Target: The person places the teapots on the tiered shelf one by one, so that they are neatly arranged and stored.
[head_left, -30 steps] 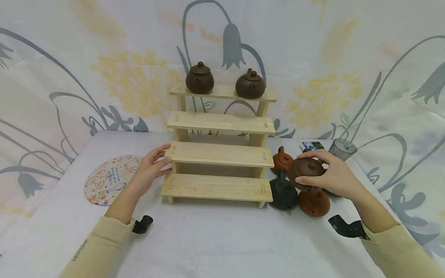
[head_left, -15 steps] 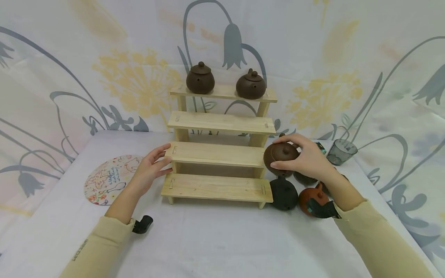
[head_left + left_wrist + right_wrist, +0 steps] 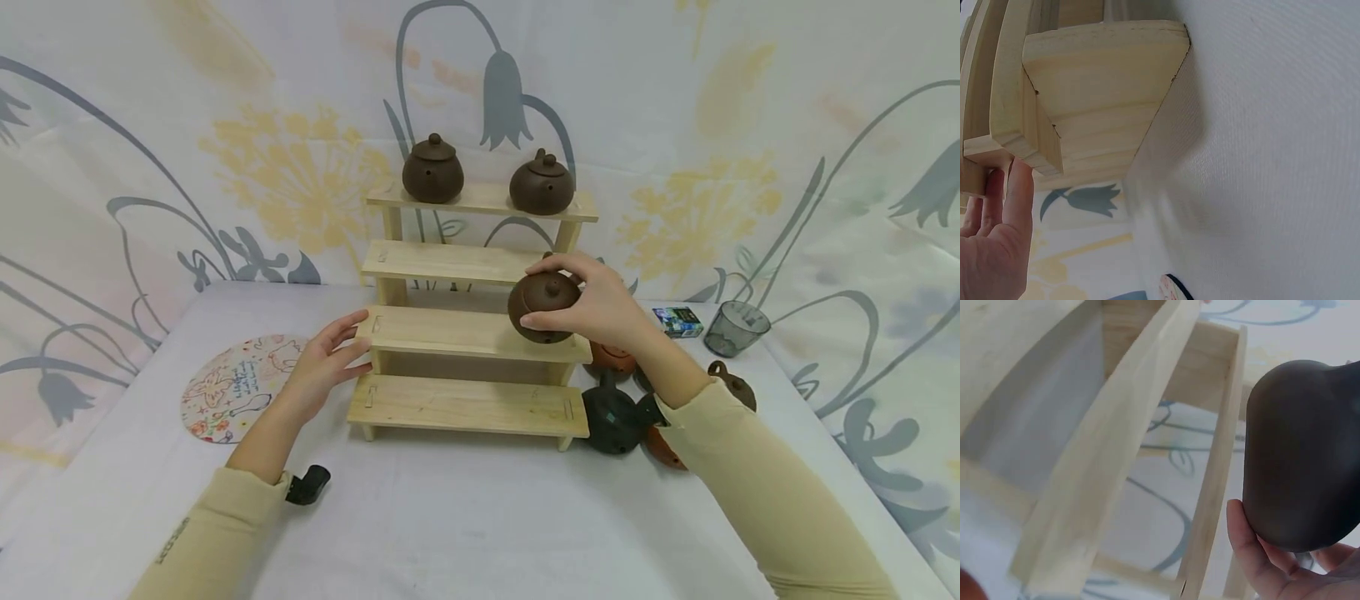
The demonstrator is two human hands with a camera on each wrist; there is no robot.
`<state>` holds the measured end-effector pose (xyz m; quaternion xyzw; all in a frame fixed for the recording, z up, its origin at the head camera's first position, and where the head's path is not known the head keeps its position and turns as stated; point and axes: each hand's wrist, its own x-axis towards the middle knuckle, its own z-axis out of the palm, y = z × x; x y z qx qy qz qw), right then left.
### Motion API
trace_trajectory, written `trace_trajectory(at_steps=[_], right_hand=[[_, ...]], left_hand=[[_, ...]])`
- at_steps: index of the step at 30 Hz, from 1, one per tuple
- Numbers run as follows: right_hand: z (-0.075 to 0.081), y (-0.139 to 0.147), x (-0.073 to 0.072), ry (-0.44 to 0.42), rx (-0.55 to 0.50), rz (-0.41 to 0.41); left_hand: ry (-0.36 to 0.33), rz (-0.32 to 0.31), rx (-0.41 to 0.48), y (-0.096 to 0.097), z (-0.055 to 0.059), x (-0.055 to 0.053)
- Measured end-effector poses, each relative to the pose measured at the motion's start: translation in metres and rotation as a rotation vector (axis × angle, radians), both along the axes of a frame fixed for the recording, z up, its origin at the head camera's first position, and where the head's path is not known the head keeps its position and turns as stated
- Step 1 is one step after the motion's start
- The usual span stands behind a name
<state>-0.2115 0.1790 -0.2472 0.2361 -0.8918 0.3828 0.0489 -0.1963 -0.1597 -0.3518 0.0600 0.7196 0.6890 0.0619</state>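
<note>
My right hand (image 3: 603,304) grips a dark brown clay teapot (image 3: 534,293) by its sides, thumb in front and fingers behind. It hangs over the right part of the wooden stepped shelf (image 3: 442,333), overlapping the second and third tiers from the top. In the right wrist view the teapot's smooth underside (image 3: 1300,456) faces the camera. My left hand (image 3: 318,371) touches the left end of the shelf near the third tier, its fingers fairly straight against the wood. Two more brown teapots stand on the top tier, one at the left (image 3: 432,173) and one at the right (image 3: 542,187).
Right of the shelf sit a black teapot (image 3: 611,421), orange-brown teapots (image 3: 611,358) and a brown one (image 3: 738,390), partly hidden by my arm. Behind are a small box (image 3: 677,322) and a grey transparent cup (image 3: 737,329). A round patterned mat (image 3: 225,392) lies left.
My right hand has carried the brown teapot from above the other teapots leftward and up, over the shelf. My left hand has stayed at the shelf's left end.
</note>
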Motion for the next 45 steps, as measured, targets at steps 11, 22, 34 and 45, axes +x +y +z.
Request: trace_trajectory(at_steps=[11,22,34,45], right_hand=[[0.006,-0.046,-0.031,0.015,-0.044,0.046],[0.006,-0.083,-0.059,-0.071,-0.115,0.022],[0.003,-0.117,-0.077,-0.126,-0.216,-0.012],[-0.002,-0.122,-0.076,-0.181,-0.284,-0.024]], left_hand=[[-0.007,-0.007,0.028,-0.001,-0.002,-0.001],[-0.001,-0.017,0.036,-0.001,-0.001,0.0],[-0.005,-0.015,0.041,-0.003,-0.001,-0.002],[-0.009,-0.012,0.039,-0.003,-0.002,-0.002]])
